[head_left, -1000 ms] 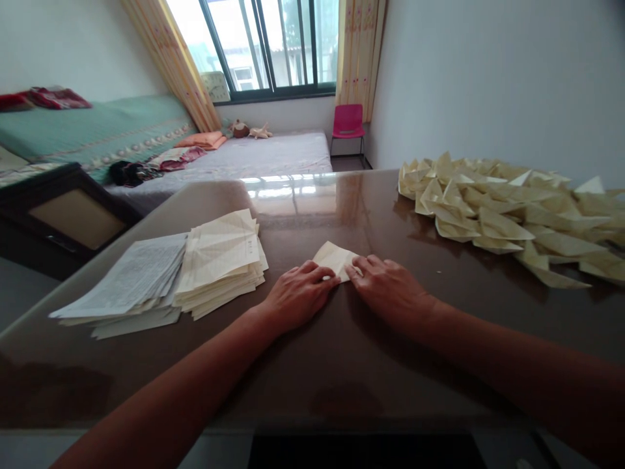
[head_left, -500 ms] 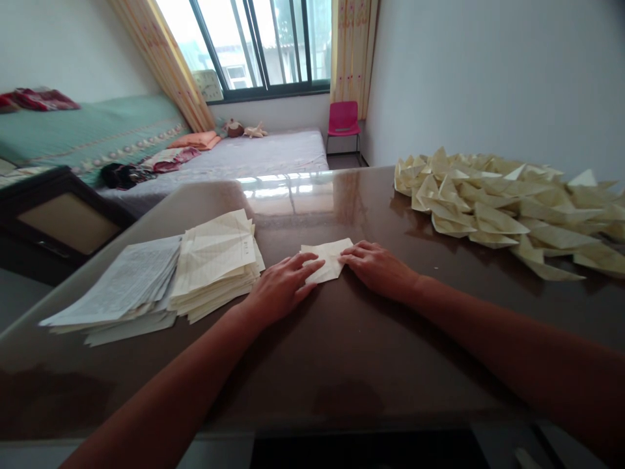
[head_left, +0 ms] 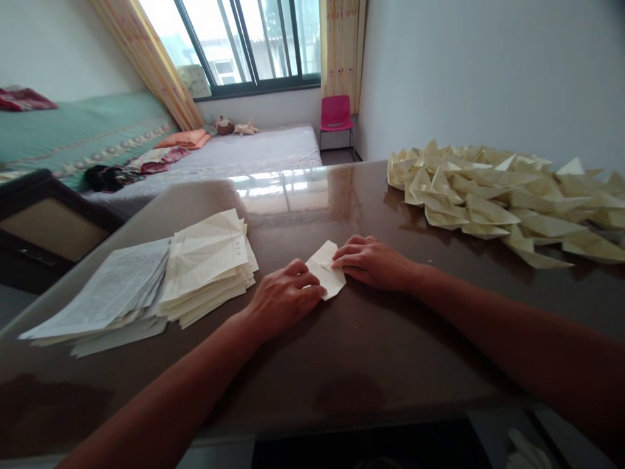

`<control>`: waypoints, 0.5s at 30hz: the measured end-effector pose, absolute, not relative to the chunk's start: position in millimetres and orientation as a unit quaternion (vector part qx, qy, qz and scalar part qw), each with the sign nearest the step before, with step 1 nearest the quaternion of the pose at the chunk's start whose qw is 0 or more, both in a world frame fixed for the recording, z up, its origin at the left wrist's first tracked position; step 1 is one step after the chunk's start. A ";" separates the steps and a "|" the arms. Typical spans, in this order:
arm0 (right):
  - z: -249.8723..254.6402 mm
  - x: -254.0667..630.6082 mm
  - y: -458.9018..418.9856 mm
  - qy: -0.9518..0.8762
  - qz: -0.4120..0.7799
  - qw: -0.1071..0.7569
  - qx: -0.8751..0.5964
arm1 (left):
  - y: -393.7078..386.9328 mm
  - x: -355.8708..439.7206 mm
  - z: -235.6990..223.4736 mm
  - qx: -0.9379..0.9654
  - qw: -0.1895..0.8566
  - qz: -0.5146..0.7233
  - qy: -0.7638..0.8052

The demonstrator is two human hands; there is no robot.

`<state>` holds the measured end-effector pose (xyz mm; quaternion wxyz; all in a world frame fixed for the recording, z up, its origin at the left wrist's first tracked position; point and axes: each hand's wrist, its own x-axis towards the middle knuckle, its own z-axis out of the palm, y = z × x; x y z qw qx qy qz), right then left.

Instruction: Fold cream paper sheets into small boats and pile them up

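Observation:
A small folded sheet of cream paper (head_left: pixel 326 266) lies on the glossy brown table (head_left: pixel 293 365), turned at a slant between my hands. My left hand (head_left: pixel 288 293) grips its lower left side, with the fingers bent and pressed together at the near corner. From the other side, my right hand (head_left: pixel 368 260) has its fingertips closed on the paper's right edge. Left of my left hand stands a stack of cream sheets (head_left: pixel 209 260), the top one creased. A stack of grey printed sheets (head_left: pixel 107 286) touches it on the left.
Many folded paper boats (head_left: pixel 488 189) are heaped at the table's right side, by the wall. Beyond the table are a bed (head_left: pixel 273 146), a pink chair (head_left: pixel 336 114) and a window (head_left: pixel 244 45). A dark cabinet (head_left: pixel 49 228) stands at the left.
The folded paper has turned from lying flat across to a slant. My left fingers have curled in toward its near corner, and my right fingers have shifted slightly left. The view has swung a little right.

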<state>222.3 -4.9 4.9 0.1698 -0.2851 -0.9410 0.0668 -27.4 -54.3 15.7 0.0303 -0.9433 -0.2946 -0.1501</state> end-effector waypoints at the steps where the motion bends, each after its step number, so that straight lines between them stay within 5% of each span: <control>1: 6.6 223.1 -4.4 -0.945 0.080 0.169 -0.267 | -57.3 -24.1 16.1 -0.946 0.028 -0.144 -0.289; 15: 12.8 223.0 -7.2 -0.923 0.211 0.151 -0.284 | -47.8 -8.5 8.2 -0.842 -0.157 -0.158 -0.492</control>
